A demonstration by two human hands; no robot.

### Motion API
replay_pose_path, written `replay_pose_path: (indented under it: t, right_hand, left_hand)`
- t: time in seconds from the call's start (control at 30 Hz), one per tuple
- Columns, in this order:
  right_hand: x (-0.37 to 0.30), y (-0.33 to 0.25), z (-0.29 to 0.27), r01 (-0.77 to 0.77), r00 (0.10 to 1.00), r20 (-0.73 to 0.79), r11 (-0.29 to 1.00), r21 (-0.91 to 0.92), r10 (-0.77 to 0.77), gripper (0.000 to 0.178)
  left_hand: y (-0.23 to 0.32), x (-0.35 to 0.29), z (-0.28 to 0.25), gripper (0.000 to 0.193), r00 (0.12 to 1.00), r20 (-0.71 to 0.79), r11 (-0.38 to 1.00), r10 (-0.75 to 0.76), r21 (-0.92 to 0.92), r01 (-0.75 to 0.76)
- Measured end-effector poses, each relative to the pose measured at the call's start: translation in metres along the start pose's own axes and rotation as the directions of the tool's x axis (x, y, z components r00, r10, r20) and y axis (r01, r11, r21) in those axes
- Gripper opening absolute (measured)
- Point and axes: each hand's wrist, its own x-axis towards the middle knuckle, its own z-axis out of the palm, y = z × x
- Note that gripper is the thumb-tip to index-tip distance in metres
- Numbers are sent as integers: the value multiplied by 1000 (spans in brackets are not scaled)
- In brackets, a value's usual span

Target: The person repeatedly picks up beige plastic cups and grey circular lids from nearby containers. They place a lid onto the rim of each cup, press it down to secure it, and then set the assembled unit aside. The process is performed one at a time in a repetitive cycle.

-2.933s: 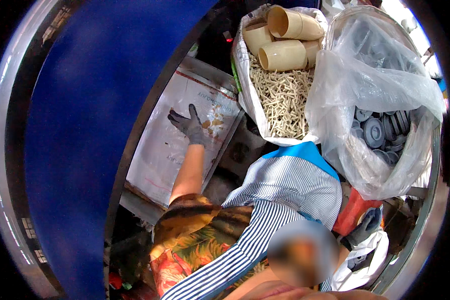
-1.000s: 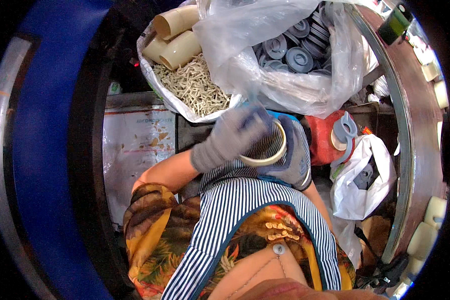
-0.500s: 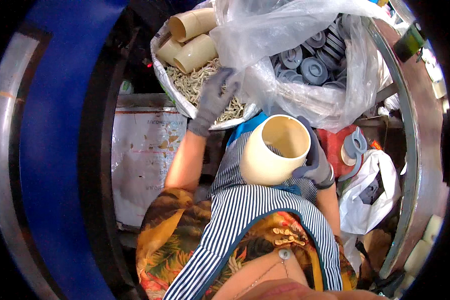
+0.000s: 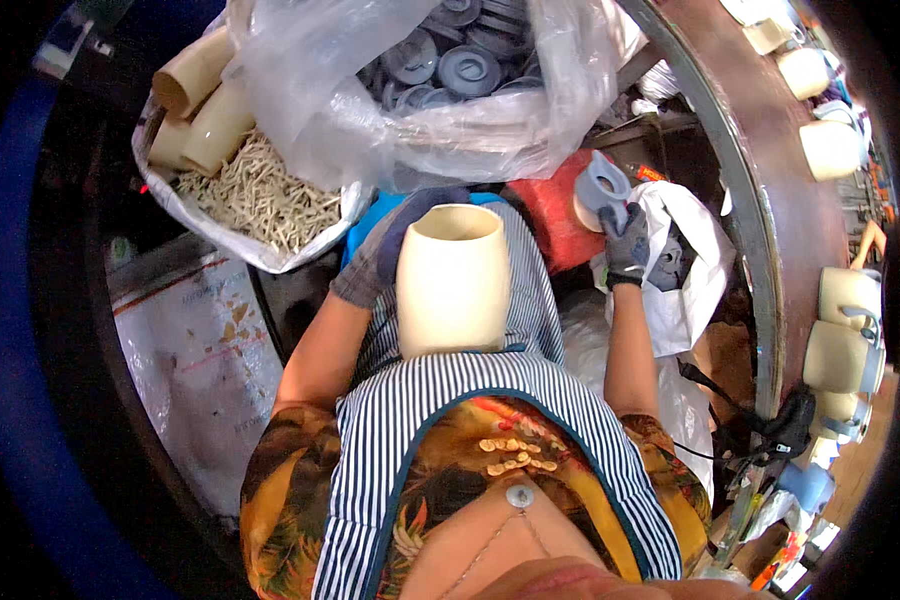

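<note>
A cream plastic jug body [image 4: 452,290], open at the top, stands upright on my lap against the striped apron. My left hand [image 4: 395,240], in a grey glove, is wrapped round its left side; some fingertips are hidden behind it. To the right, my gloved right hand [image 4: 627,243] has its fingers closed at the handle of a blue-grey ring-shaped jug top [image 4: 602,187]. A cream rim shows beneath that top, and a red surface [image 4: 548,215] lies beside it.
A white sack [image 4: 270,258] at the left holds small beige pieces [image 4: 260,190] and cream tubes [image 4: 217,130]. Clear plastic [image 4: 320,110] surrounds grey round lids [image 4: 468,70]. A white bag [image 4: 705,255] stands right, inside a metal-edged bench [image 4: 715,120] bearing cream jugs [image 4: 840,345].
My left hand has left the small beige pieces and now holds the jug body. My right hand has let go of it and reached right to the blue-grey top. The view has shifted right.
</note>
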Motion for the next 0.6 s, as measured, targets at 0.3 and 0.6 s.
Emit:
replay_pose_path:
  t: [0.3,0.6]
  right_hand:
    - [18,-157,-96,-475,818,552,351,807,-162,32]
    - [4,-182,-65,-766,470,847,363,531,-248,23]
  left_hand:
    - [0,-5,-2,43,996,-77,947,37,322,-10]
    - [-41,10,29,54,990,-106,994,-93,-60,87]
